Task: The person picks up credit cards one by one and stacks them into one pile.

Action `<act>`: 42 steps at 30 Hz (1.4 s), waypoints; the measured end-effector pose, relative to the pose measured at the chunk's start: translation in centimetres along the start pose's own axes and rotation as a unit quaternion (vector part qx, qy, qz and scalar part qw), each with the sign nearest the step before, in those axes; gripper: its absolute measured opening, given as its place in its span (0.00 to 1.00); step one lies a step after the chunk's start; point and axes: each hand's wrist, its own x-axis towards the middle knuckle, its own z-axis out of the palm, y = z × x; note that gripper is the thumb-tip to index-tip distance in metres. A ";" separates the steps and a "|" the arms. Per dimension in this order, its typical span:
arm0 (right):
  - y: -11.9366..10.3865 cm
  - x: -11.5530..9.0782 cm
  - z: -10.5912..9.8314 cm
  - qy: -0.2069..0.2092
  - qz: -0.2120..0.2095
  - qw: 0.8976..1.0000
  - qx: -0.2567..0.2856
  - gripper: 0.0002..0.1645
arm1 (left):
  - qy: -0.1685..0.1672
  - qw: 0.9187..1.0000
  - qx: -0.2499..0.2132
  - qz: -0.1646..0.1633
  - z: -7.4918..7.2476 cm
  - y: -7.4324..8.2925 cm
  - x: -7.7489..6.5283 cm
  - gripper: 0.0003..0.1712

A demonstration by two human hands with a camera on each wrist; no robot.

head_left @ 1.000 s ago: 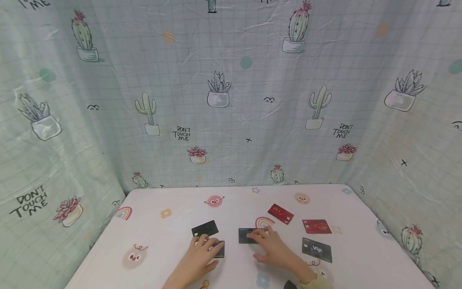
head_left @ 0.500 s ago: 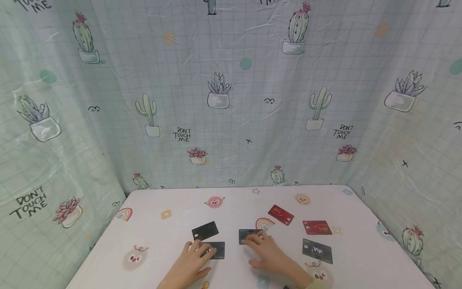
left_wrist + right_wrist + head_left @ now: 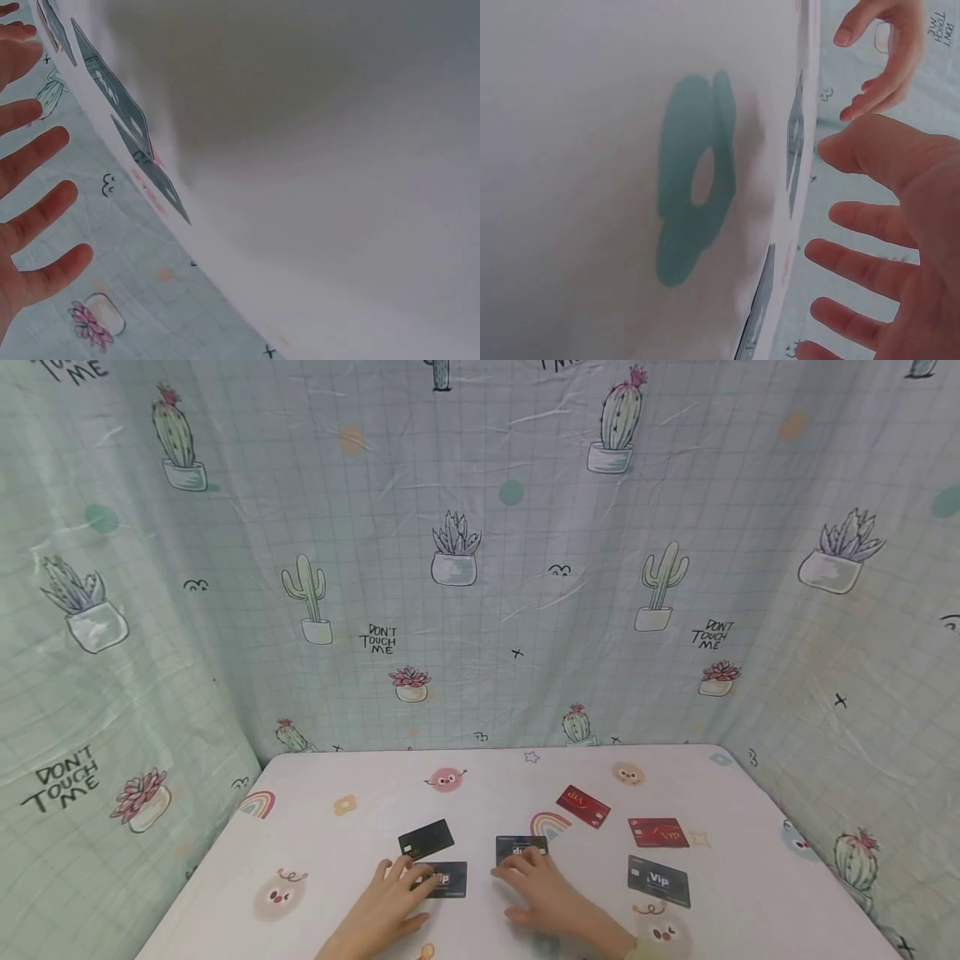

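My left hand [image 3: 386, 902] hovers with spread fingers at the left end of a dark grey VIP card [image 3: 450, 880]. Just behind that card lies a plain black card [image 3: 426, 839], turned at a slant. Farther right, my right hand [image 3: 546, 893] partly covers another dark grey card [image 3: 521, 842], its lettering upside down to me. From the left wrist, the fingers [image 3: 49, 210] appear apart, with nothing between them. The right wrist view likewise shows loosely spread fingers [image 3: 862, 268] that hold nothing, above the table, with two cards lying flat beyond.
Two red VIP cards, one slanted [image 3: 583, 806] and one straighter [image 3: 658, 832], lie on the right part of the table. Nearer me is a grey VIP card [image 3: 658, 881]. The white table [image 3: 300, 827] has printed cartoon figures, and a cactus-patterned curtain [image 3: 480, 610] surrounds its back and sides.
Both hands have drawn back a little toward me and to the left, uncovering more of the two middle cards. The cards lie where they were.
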 end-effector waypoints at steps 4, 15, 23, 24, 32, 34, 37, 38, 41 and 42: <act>-0.3 0.2 0.1 -0.013 0.001 1.000 -0.007 0.31 | -0.004 1.000 0.003 -0.002 0.4 -0.2 -0.1 0.28; -0.9 1.1 -0.2 -0.013 -0.003 1.000 -0.016 0.31 | -0.060 0.998 -0.003 -0.027 0.9 -0.5 0.3 0.29; -1.3 2.0 -0.1 -0.017 0.016 0.999 -0.029 0.31 | -0.018 1.000 0.014 -0.012 1.8 -0.7 0.0 0.31; -1.3 2.1 0.0 -0.018 0.015 0.999 -0.031 0.31 | -0.015 1.000 0.015 -0.011 1.9 -0.7 0.0 0.31; -1.3 3.0 0.2 -0.008 0.002 0.999 -0.042 0.31 | -0.042 0.999 0.004 -0.016 1.9 -0.8 -0.2 0.32; -1.3 3.1 0.2 -0.010 0.005 0.999 -0.037 0.31 | -0.054 0.998 -0.002 -0.020 1.8 -0.8 -0.1 0.32; -1.5 3.3 0.2 -0.015 0.009 0.999 -0.032 0.31 | -0.073 0.997 -0.016 -0.029 1.8 -0.8 0.0 0.31; -1.6 3.4 0.2 -0.015 0.009 0.999 -0.032 0.31 | -0.079 0.996 -0.021 -0.032 1.8 -0.8 0.0 0.31; -1.6 3.6 0.2 -0.015 0.007 0.999 -0.037 0.31 | -0.098 0.994 -0.033 -0.040 1.7 -0.9 0.0 0.30; -1.7 3.6 0.3 -0.014 0.006 0.999 -0.040 0.32 | -0.106 0.993 -0.035 -0.043 1.7 -0.9 0.0 0.30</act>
